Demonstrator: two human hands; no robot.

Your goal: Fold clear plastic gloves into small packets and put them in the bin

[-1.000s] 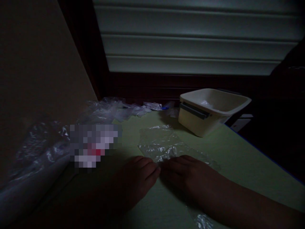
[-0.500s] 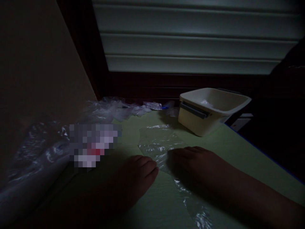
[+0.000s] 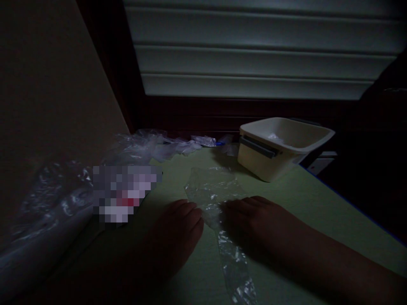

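Observation:
A clear, wrinkled plastic bag (image 3: 211,186) lies spread on the pale green tabletop, and its narrow strip (image 3: 237,267) runs down towards me. My left hand (image 3: 182,231) rests palm down at the bag's left edge, fingers forward and slightly bent; nothing shows in its grip. On the right, my right hand (image 3: 256,218) lies low and flat over the bag's edge, fingers stretched out. Its fingertips are dark, and whatever is under the palm is hidden.
A cream plastic tub (image 3: 263,163) with a grey handle stands at the back right, something clear inside it. Crumpled clear plastic (image 3: 149,146) lines the back left. A pixelated item (image 3: 127,192) lies left of my left hand. The table's blue edge (image 3: 349,206) drops off to the right.
My left hand has slid slightly left and back. The bag's near strip has swung left, and its far end has shifted a little. My right hand has barely moved left.

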